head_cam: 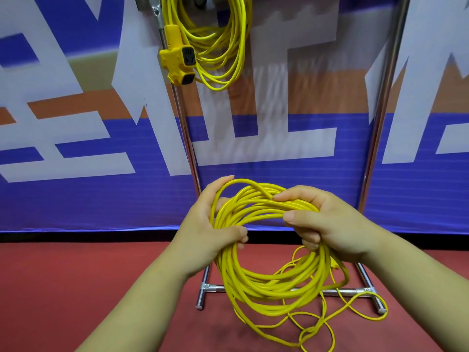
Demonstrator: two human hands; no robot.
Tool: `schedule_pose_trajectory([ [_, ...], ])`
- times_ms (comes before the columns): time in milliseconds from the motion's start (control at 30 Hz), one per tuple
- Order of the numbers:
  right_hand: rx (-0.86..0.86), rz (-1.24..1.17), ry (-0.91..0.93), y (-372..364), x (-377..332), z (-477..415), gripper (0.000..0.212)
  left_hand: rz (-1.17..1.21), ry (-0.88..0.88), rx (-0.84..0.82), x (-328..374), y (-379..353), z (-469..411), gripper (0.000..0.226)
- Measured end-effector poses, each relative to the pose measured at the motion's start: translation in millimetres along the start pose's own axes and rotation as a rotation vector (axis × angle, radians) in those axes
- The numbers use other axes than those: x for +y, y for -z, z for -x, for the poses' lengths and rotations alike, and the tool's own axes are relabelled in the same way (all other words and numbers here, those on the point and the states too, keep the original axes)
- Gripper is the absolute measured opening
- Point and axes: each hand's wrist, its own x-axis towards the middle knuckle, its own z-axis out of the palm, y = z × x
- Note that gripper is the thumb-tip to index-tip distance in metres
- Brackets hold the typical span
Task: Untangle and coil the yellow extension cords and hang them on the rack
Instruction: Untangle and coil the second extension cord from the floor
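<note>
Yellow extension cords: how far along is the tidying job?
Done: one coiled cord with its socket block hangs on the rack. In hand: the left hand and right hand hold a second coil. Left: its loose tail on the floor needs winding, then hanging.

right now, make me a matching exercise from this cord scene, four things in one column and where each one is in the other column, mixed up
Things
1. coil of cord
2. hung cord
3. socket block
4. loose cord tail

Places
a. lies on the red floor near the foot of the rack
b. dangles beside the rack's left post
c. gripped by the left hand and the right hand
d. hangs in loops at the top of the rack

Pairs: 1-c, 2-d, 3-b, 4-a
</note>
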Motion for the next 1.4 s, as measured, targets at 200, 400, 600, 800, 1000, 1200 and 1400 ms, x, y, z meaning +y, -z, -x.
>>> schedule_pose_trajectory([
  [200, -0.017, 0.075, 0.027, -1.8, 0.4, 1.3, 0.065, 0.148, 0.021, -0.074, -1.6, 0.6, -0.8, 0.078],
  [400, 0.066, 0.19, 0.028, -3.8, -0.4, 3.4, 0.079, 0.075, -0.03, 0.04, 3.0, -3.6, -0.8, 0.054],
  [600, 0.031, 0.136, -0.029, -1.5, -3.2, 4.9, 0.078, -0.019, -0.032, 0.113, 4.3, -4.0, -1.3, 0.046],
  [800, 0.076, 0.494, 0.051, -0.6, -4.3, 3.0, 0.099, -0.073, -0.05, 0.025, 9.0, -6.0, 1.6, 0.043],
  [1000, -0.002, 0.607, 0.196, -6.3, -8.2, 3.3, 0.09, -0.044, -0.07, -0.025, 17.0, -5.4, 2.9, 0.039],
  [1200, -0.005, 0.4, 0.141, -4.8, -5.4, 0.1, 0.052, -0.052, -0.065, -0.025, 17.6, -7.5, 3.6, 0.039],
  [1400, 0.136, 0.289, 0.146, -4.9, -0.8, -3.9, 0.051, -0.065, -0.08, 0.032, 13.2, -7.3, 0.5, 0.042],
])
